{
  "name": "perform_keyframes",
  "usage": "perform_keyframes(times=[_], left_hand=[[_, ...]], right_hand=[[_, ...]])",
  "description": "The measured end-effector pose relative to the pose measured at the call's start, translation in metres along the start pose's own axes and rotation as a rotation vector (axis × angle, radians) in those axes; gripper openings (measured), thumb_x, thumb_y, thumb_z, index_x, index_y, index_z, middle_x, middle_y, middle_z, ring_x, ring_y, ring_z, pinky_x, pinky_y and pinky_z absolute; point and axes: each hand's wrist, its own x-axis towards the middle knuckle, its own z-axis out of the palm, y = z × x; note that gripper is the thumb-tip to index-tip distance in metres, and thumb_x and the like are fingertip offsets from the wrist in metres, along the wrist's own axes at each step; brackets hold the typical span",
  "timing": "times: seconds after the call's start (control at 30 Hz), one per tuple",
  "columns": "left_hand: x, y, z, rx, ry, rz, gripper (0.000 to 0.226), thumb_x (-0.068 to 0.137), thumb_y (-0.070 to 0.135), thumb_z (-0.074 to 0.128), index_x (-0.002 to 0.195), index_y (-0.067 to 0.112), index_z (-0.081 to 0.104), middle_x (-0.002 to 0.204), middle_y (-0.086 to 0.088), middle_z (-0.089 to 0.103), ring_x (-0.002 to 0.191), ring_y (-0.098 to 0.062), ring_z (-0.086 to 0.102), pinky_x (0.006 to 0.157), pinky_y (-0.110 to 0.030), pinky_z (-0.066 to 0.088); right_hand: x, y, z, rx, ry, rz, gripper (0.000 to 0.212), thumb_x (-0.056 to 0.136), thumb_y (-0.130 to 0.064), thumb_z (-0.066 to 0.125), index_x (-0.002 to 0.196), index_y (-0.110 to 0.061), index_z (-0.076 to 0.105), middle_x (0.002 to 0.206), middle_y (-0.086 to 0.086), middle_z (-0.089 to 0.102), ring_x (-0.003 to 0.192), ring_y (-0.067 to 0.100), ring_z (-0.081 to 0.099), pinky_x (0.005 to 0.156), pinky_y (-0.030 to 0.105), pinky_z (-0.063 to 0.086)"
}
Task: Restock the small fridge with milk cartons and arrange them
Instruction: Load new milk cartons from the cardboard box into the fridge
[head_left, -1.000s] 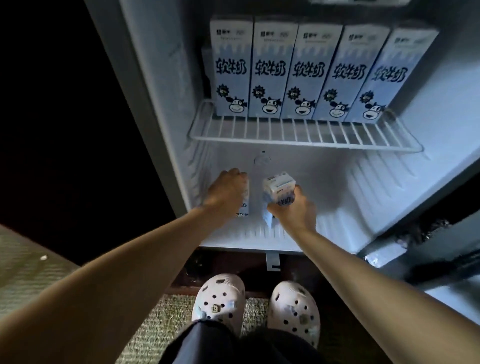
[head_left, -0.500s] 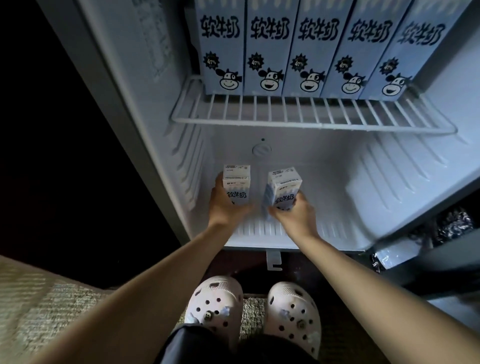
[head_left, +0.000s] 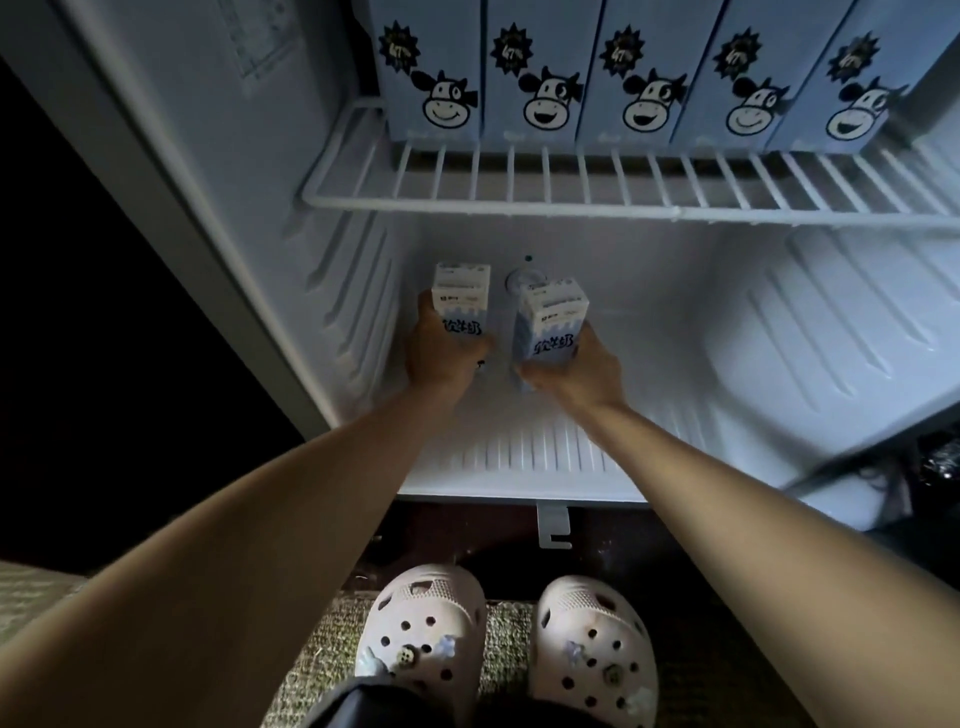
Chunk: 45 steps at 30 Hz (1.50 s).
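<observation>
The small fridge (head_left: 779, 332) stands open in front of me. On its white wire shelf (head_left: 571, 200) several pale blue milk cartons (head_left: 649, 78) with cow faces stand in a row. Below, my left hand (head_left: 436, 358) grips a small blue-and-white milk carton (head_left: 462, 296) upright near the back left of the bottom compartment. My right hand (head_left: 582, 369) grips a second small carton (head_left: 550, 322) just to its right, slightly tilted. Both cartons' lower ends are hidden by my hands.
The ribbed white fridge floor (head_left: 530, 457) lies below my wrists, with a moulded step (head_left: 821, 332) at the right. The fridge's left wall (head_left: 249, 171) is close to my left hand. My white clogs (head_left: 509, 639) stand on a woven mat (head_left: 322, 644).
Both hands have pushed their cartons deeper into the bottom compartment, toward the back wall. The view has dropped closer, so the upper row's tops are cut off.
</observation>
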Motion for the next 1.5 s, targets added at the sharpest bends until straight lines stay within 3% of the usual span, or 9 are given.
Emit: perform_keyframes(times=[0.2,0.3,0.4,0.57,0.7,0.87,1.23,1.37,1.5], left_hand=[[0.004,-0.006,0.0,-0.002,-0.022,0.037,0.076,0.06,-0.007,0.075,0.127,0.009,0.043,0.119,-0.012,0.061,0.107,-0.029,0.06,0.087,-0.042,0.054],[0.004,-0.007,-0.002,0.018,-0.044,0.035,0.071,0.067,-0.012,0.072,0.129,0.003,0.041,0.124,-0.014,0.058,0.113,-0.028,0.057,0.086,-0.03,0.049],[0.004,-0.008,-0.007,0.071,-0.062,0.029,0.064,0.071,-0.009,0.071,0.127,0.002,0.042,0.124,-0.015,0.058,0.114,-0.029,0.056,0.085,-0.029,0.047],[0.0,-0.005,-0.007,0.121,-0.06,0.019,0.055,0.08,-0.001,0.066,0.129,0.005,0.042,0.126,-0.012,0.057,0.116,-0.027,0.055,0.08,-0.022,0.04],[0.002,-0.002,-0.004,0.092,-0.049,0.024,0.055,0.078,-0.004,0.067,0.128,0.003,0.044,0.127,-0.014,0.057,0.117,-0.026,0.054,0.087,-0.026,0.044],[0.003,-0.003,-0.001,0.032,-0.021,0.006,0.056,0.074,-0.009,0.068,0.124,-0.002,0.045,0.124,-0.019,0.058,0.115,-0.031,0.056,0.096,-0.042,0.048],[-0.005,0.004,-0.001,0.055,-0.077,-0.107,0.048,0.084,-0.001,0.06,0.13,0.008,0.047,0.13,-0.011,0.057,0.12,-0.026,0.053,0.095,-0.028,0.043],[-0.024,0.015,-0.013,0.122,-0.087,-0.138,0.038,0.091,0.001,0.048,0.128,0.008,0.043,0.124,-0.008,0.055,0.114,-0.023,0.053,0.076,-0.018,0.039],[-0.053,0.032,-0.029,0.229,-0.124,-0.085,0.03,0.094,0.002,0.039,0.122,0.002,0.048,0.105,-0.006,0.056,0.083,-0.017,0.052,0.054,-0.016,0.038]], right_hand=[[0.007,-0.003,0.007,0.002,0.031,0.009,0.061,0.07,-0.009,0.076,0.124,-0.012,0.047,0.12,0.007,0.061,0.108,0.021,0.058,0.077,0.02,0.045],[0.009,-0.005,0.01,0.003,-0.003,0.022,0.063,0.074,-0.001,0.071,0.128,-0.009,0.041,0.123,0.011,0.058,0.102,0.017,0.054,0.054,0.003,0.04],[0.014,-0.005,0.016,-0.004,-0.027,0.059,0.064,0.078,-0.002,0.068,0.132,-0.01,0.034,0.128,0.015,0.052,0.114,0.026,0.053,0.07,0.019,0.041],[0.022,-0.006,0.03,0.014,-0.013,0.052,0.068,0.08,-0.005,0.063,0.137,-0.016,0.029,0.127,0.017,0.052,0.117,0.034,0.051,0.088,0.036,0.048],[0.028,-0.011,0.036,-0.011,-0.036,0.089,0.061,0.086,-0.012,0.06,0.138,-0.017,0.027,0.131,0.015,0.049,0.117,0.031,0.052,0.083,0.025,0.041],[0.03,-0.013,0.039,-0.045,-0.002,0.143,0.049,0.09,-0.01,0.055,0.133,-0.012,0.031,0.133,0.016,0.046,0.114,0.032,0.054,0.077,0.025,0.04],[0.027,-0.014,0.038,-0.003,-0.013,0.192,0.054,0.089,-0.006,0.056,0.135,-0.006,0.028,0.136,0.016,0.045,0.118,0.032,0.051,0.083,0.026,0.043],[0.008,-0.022,0.032,-0.058,0.018,0.25,0.057,0.09,-0.001,0.053,0.138,-0.003,0.022,0.139,0.019,0.041,0.123,0.032,0.048,0.094,0.032,0.044],[-0.025,-0.046,0.009,-0.18,0.025,0.157,0.049,0.091,0.003,0.048,0.135,0.001,0.027,0.138,0.02,0.041,0.122,0.034,0.048,0.097,0.036,0.045]])
